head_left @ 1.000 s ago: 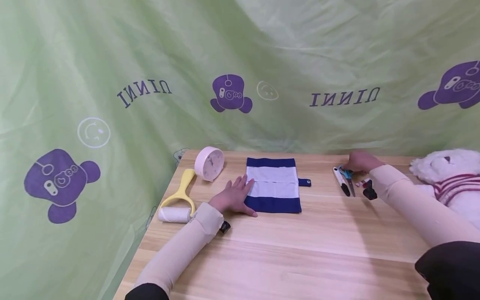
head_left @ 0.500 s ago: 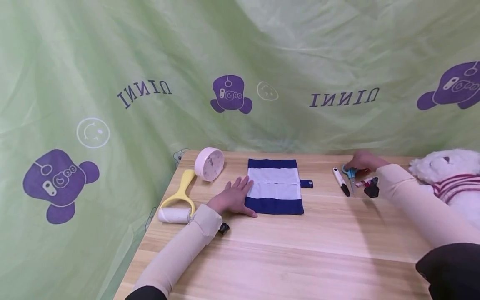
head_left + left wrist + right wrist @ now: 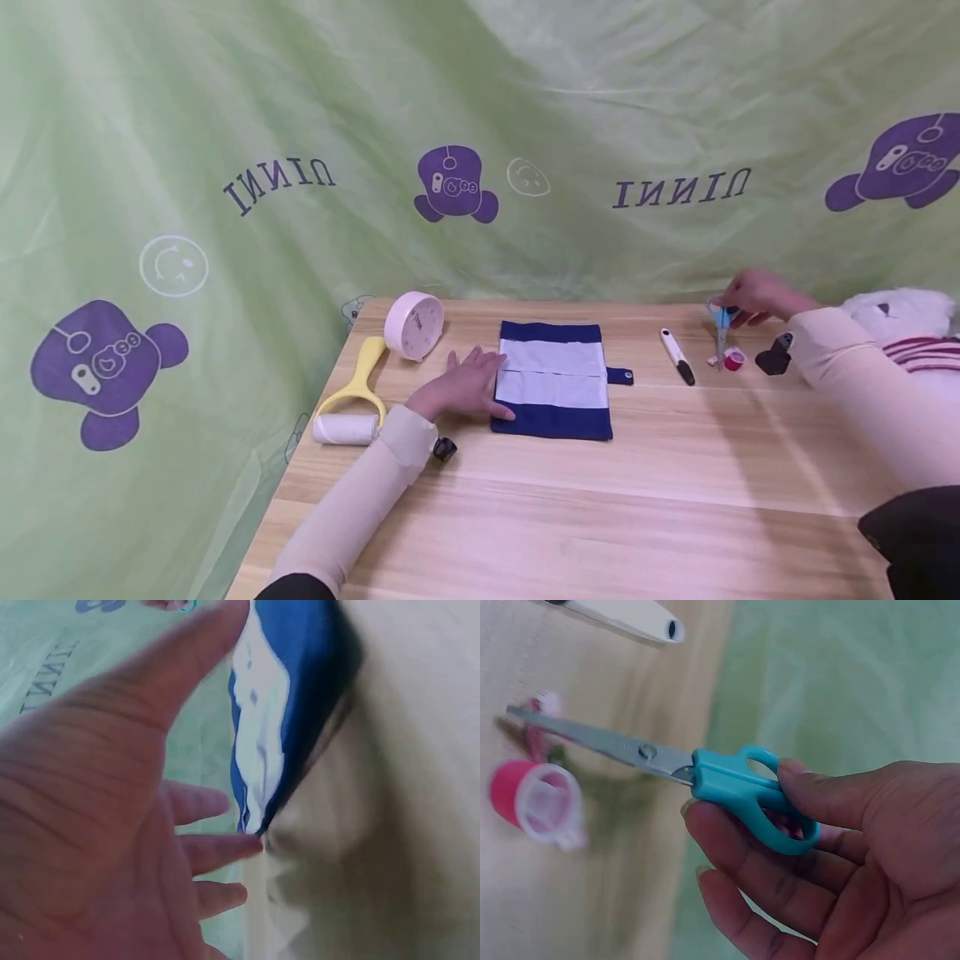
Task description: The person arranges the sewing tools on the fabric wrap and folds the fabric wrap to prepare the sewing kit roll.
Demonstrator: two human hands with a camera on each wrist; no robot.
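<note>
My left hand (image 3: 463,385) lies at the left edge of a navy and white fabric case (image 3: 555,422), spread flat on the table with a snap tab on its right. Fingers extended, it touches that edge, and the thumb rests on the lower navy band. At the back right, my right hand (image 3: 759,295) pinches turquoise-handled scissors (image 3: 731,784) by the handles. Their blades are together and point down toward the table in the head view. Close by are a small pink roll (image 3: 536,799) and a white pen-shaped item (image 3: 671,346) with a black end.
To the left stand a pink alarm clock (image 3: 414,327) and a yellow-handled lint roller (image 3: 358,392). A white plush bear (image 3: 900,315) in a striped top lies at the right, partly behind my right arm. A green printed curtain (image 3: 570,242) hangs behind the table.
My right hand has moved right with the scissors, lifting them away from the pen-shaped item and uncovering the pink roll. The case has shifted slightly right and nearer. My left hand stays beside it.
</note>
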